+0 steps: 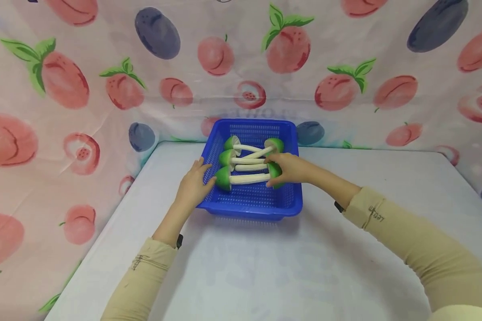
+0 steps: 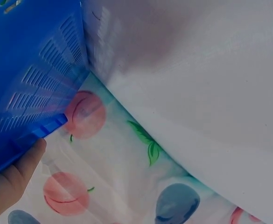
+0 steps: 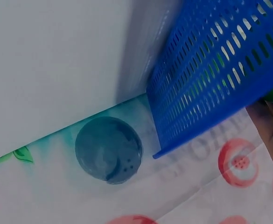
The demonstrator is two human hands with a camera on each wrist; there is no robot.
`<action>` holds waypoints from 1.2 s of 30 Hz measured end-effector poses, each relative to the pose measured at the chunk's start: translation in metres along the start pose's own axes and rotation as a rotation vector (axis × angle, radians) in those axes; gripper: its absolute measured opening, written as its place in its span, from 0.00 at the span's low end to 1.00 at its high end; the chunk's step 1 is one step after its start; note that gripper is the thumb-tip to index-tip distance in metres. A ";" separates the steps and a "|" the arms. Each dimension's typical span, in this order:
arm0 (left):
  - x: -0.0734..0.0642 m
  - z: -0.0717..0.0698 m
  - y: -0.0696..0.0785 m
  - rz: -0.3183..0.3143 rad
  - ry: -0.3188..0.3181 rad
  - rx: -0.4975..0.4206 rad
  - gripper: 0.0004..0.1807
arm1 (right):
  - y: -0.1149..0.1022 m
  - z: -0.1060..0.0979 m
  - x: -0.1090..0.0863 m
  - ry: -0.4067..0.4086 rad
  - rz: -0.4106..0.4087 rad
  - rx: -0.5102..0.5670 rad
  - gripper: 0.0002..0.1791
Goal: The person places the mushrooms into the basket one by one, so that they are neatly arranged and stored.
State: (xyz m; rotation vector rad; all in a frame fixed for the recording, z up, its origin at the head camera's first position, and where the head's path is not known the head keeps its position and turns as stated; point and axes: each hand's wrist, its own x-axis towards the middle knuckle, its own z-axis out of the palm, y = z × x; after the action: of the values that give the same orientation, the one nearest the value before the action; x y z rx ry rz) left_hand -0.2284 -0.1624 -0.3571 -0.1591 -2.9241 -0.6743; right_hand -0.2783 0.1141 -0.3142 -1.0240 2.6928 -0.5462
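Note:
Several toy mushrooms with green caps and white stems lie crosswise in a blue plastic basket in the head view. My right hand reaches over the basket's right rim. Its thumb and fingers grip the green cap of a mushroom at the right front, partly covering it. Across from it, my left hand rests on the left rim with fingers extended, its thumb close to the green cap of the front mushroom. A left finger touches the rim in the left wrist view.
The basket stands on a white tabletop near its back edge. A fruit-printed cloth hangs behind and along the left side. Slotted basket walls show in the right wrist view, with green and white parts visible through the holes.

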 end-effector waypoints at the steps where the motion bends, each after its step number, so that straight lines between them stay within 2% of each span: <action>1: 0.000 0.000 0.000 0.002 0.003 0.001 0.27 | 0.001 0.002 0.001 -0.005 0.004 -0.003 0.37; 14: 0.000 0.001 0.001 -0.001 -0.002 -0.014 0.27 | 0.009 0.023 0.012 -0.026 0.060 -0.036 0.37; 18: 0.001 0.001 0.000 0.006 0.009 -0.013 0.27 | 0.008 0.028 0.013 -0.008 0.065 -0.056 0.36; 26: 0.002 0.002 0.002 0.005 -0.011 -0.021 0.27 | 0.006 0.039 0.007 0.045 0.051 -0.277 0.38; 32: 0.003 0.001 0.002 0.004 0.001 -0.016 0.27 | 0.007 0.042 0.009 0.076 0.060 -0.318 0.39; 36: 0.001 0.000 0.000 -0.001 -0.010 -0.015 0.27 | 0.007 0.043 0.012 0.054 0.069 -0.332 0.40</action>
State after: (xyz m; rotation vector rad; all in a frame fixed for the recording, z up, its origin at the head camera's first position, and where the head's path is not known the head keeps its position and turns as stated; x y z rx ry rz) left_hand -0.2294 -0.1619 -0.3570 -0.1637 -2.9293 -0.6976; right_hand -0.2769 0.0994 -0.3573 -0.9973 2.9187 -0.1160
